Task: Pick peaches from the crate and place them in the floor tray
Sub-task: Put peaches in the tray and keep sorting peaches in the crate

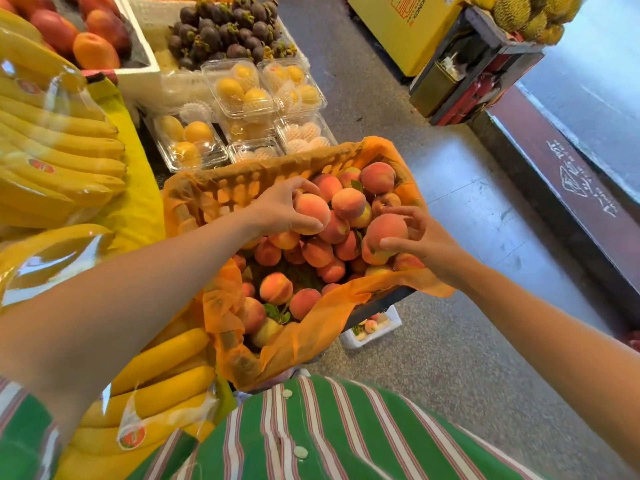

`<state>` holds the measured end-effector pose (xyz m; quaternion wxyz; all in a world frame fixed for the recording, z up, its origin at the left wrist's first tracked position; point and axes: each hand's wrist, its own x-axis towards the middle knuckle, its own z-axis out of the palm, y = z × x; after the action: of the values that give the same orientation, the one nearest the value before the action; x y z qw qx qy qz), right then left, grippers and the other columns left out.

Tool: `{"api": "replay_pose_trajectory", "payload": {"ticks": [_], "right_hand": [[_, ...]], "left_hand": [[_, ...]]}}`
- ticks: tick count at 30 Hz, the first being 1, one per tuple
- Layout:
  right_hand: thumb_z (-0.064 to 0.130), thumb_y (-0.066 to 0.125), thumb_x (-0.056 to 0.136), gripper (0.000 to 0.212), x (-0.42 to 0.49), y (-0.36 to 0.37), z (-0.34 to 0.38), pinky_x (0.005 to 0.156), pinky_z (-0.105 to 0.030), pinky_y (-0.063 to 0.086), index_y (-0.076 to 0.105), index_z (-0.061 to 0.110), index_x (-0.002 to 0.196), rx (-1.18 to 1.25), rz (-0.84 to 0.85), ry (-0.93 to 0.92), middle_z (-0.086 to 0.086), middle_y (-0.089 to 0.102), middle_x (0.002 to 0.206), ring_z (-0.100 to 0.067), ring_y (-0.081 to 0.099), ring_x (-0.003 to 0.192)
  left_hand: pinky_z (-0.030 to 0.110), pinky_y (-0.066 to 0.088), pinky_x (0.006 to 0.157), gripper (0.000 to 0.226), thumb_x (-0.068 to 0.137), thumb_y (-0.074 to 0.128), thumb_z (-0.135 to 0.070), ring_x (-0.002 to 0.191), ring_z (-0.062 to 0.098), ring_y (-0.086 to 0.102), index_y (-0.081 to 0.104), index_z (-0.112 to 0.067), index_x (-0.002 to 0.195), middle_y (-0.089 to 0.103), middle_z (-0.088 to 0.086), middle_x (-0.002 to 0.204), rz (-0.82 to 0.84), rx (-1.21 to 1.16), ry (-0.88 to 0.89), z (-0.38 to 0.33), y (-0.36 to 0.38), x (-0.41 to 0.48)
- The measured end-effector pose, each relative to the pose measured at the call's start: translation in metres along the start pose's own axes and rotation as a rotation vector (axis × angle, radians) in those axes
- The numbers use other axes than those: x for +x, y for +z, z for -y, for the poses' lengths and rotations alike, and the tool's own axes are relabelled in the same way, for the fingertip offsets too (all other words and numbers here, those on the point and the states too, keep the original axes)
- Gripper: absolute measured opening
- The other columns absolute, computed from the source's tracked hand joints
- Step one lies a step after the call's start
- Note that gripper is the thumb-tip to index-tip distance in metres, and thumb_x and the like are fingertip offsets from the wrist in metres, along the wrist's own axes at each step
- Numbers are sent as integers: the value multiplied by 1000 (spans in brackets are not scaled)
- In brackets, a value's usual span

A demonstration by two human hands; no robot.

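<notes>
Over the far end of the crate (379, 304), left hand (277, 211) and right hand (427, 242) each curl round a peach (311, 212) atop the heap, floor tray (382, 325) half-hidden below; blind drop risks bruising or missing.

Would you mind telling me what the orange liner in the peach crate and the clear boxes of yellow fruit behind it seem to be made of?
The orange liner looks like thin plastic film: translucent, crinkled and draped over the dark crate. The clear lidded boxes look like stiff glossy plastic: see-through, with bright glints.
</notes>
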<state>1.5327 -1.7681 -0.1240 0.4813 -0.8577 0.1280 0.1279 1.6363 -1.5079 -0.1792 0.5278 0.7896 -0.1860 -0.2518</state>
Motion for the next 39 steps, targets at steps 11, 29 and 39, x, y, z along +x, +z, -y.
{"api": "replay_pose_trajectory", "payload": {"ticks": [11, 29, 39], "right_hand": [[47, 76, 63, 74, 53, -1, -22, 88, -43, 50, 50, 15, 125, -573, -73, -320, -2, 59, 122, -20, 56, 110], [45, 75, 74, 61, 58, -1, -39, 93, -37, 42, 53, 17, 122, -764, -161, -497, -2, 57, 124, -22, 52, 114], [43, 79, 71, 64, 57, -2, -42, 92, -38, 44, 56, 17, 126, -729, -207, -485, -6, 53, 119, -26, 53, 109]], "left_hand": [[27, 37, 82, 66, 70, 75, -44, 108, 24, 52, 53, -13, 124, 55, 10, 118, -245, 364, 230, -10, 13, 35], [33, 33, 101, 61, 80, 75, -26, 118, 32, 46, 49, -4, 130, 54, 16, 123, -267, 530, 415, -13, 19, 80], [41, 38, 98, 44, 87, 66, -31, 115, 32, 41, 59, -17, 129, 52, 9, 121, -315, 713, 393, -34, 34, 113]]}}
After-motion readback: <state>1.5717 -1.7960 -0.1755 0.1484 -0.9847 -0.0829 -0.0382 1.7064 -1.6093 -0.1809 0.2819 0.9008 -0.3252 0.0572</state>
